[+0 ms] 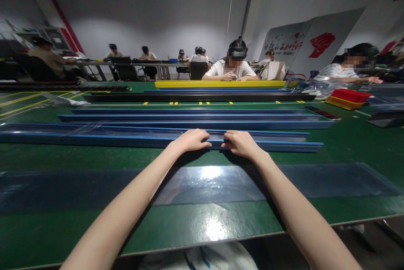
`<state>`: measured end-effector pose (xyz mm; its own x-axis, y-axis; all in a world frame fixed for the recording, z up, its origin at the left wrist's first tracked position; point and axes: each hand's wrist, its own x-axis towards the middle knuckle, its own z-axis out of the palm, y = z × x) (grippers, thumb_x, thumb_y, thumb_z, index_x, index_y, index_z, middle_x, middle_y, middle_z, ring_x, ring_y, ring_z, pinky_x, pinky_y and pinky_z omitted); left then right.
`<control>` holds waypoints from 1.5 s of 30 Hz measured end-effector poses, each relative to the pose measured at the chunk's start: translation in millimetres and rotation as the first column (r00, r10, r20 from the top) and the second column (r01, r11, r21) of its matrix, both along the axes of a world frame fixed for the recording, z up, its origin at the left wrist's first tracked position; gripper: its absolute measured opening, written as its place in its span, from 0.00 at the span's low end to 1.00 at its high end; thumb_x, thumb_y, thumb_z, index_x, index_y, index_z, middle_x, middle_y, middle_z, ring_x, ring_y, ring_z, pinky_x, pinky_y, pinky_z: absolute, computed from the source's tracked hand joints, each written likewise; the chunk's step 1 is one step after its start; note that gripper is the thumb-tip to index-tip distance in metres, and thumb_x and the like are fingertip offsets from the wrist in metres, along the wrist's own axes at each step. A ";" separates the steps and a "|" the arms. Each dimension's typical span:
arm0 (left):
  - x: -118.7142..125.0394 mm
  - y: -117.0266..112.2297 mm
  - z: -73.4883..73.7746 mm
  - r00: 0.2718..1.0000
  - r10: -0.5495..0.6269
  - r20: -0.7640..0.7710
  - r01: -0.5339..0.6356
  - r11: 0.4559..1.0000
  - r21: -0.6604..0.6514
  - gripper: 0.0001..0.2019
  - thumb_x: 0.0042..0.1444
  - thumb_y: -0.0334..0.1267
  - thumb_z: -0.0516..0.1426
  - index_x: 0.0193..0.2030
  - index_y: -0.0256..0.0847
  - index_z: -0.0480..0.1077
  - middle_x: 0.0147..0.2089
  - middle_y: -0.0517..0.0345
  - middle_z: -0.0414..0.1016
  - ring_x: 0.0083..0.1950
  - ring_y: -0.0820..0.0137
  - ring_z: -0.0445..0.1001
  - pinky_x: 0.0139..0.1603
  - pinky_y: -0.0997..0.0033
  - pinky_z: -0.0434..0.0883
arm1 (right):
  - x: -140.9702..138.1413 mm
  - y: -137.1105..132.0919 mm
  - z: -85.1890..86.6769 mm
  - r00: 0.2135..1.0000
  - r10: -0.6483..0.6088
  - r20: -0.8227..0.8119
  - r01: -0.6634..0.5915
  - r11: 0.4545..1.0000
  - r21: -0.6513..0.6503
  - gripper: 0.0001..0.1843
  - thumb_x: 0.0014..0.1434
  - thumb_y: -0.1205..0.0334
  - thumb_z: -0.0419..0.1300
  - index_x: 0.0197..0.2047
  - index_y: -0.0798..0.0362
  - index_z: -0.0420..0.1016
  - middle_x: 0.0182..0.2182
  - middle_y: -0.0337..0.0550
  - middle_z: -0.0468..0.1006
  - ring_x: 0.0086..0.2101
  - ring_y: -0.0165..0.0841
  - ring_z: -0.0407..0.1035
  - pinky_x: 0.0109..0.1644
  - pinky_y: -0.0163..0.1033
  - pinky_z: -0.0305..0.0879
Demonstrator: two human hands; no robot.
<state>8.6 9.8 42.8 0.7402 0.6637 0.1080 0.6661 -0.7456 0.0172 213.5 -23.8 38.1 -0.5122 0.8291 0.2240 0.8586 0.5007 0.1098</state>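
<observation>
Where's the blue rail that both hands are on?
Head view, centre: the blue rail lies crosswise on the green table, nearest of several, left hand and right hand curled over it, clear sheet just nearer.

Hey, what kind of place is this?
Probably a factory assembly hall: the left hand and right hand grip a long blue rail, one of many on a long green workbench, while other people sit working behind.

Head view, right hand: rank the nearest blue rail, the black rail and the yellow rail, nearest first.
1. blue rail: touching, under the right hand, fingers curled on it.
2. black rail: mid-table, beyond the other blue rails.
3. yellow rail: farthest back, just past the black one.
</observation>
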 end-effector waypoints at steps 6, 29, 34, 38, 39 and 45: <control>1.6 -2.3 2.3 1.000 0.000 0.006 0.000 1.000 -0.007 0.12 0.56 0.46 0.52 0.35 0.39 0.68 0.37 0.55 0.74 0.38 0.67 0.71 0.32 0.75 0.62 | 9.3 -1.9 4.1 0.999 -0.045 0.003 0.045 0.999 -0.030 0.09 0.56 0.57 0.54 0.31 0.52 0.70 0.34 0.43 0.75 0.33 0.32 0.68 0.29 0.34 0.47; -3.0 4.0 -1.4 0.998 0.030 0.052 -0.028 0.998 -0.051 0.13 0.52 0.47 0.56 0.38 0.41 0.69 0.40 0.56 0.74 0.40 0.66 0.71 0.32 0.74 0.61 | 27.3 -7.7 9.7 0.990 -0.134 0.052 0.136 0.990 -0.039 0.11 0.55 0.54 0.54 0.30 0.52 0.71 0.33 0.43 0.76 0.32 0.33 0.69 0.28 0.35 0.49; -2.8 3.6 -1.7 0.998 0.038 0.056 -0.035 0.998 -0.057 0.12 0.52 0.47 0.56 0.38 0.41 0.69 0.38 0.56 0.74 0.39 0.66 0.71 0.32 0.74 0.61 | 14.1 -7.6 3.9 0.994 -0.096 0.043 0.097 0.995 -0.019 0.14 0.57 0.51 0.53 0.36 0.53 0.71 0.35 0.45 0.75 0.36 0.34 0.69 0.32 0.34 0.53; -2.9 3.1 -1.0 0.997 0.046 0.054 -0.043 0.998 -0.056 0.12 0.52 0.47 0.56 0.38 0.41 0.69 0.38 0.57 0.74 0.39 0.67 0.71 0.32 0.74 0.61 | 7.3 -4.2 0.4 0.996 -0.071 0.058 0.071 0.997 0.001 0.12 0.58 0.54 0.53 0.35 0.53 0.71 0.35 0.45 0.75 0.36 0.33 0.69 0.32 0.34 0.52; -2.9 2.8 -0.7 0.998 0.045 0.050 -0.043 0.998 -0.049 0.12 0.52 0.47 0.56 0.38 0.41 0.69 0.38 0.57 0.74 0.39 0.67 0.71 0.32 0.74 0.61 | 7.1 -3.3 0.1 0.996 -0.070 0.055 0.070 0.998 0.004 0.12 0.58 0.54 0.53 0.35 0.53 0.71 0.35 0.44 0.75 0.36 0.33 0.69 0.32 0.34 0.52; -3.4 2.0 -0.2 0.999 0.017 0.042 -0.018 1.000 0.006 0.12 0.52 0.47 0.56 0.38 0.41 0.69 0.39 0.56 0.74 0.41 0.66 0.71 0.33 0.74 0.61 | 9.7 -0.6 0.0 0.998 -0.056 0.027 0.056 0.998 0.009 0.11 0.57 0.54 0.54 0.33 0.53 0.71 0.33 0.44 0.75 0.35 0.33 0.69 0.30 0.34 0.50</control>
<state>5.2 11.8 42.6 0.7233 0.6756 0.1428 0.6778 -0.7341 0.0403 223.2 -24.4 38.1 -0.4712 0.8549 0.2173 0.8818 0.4512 0.1372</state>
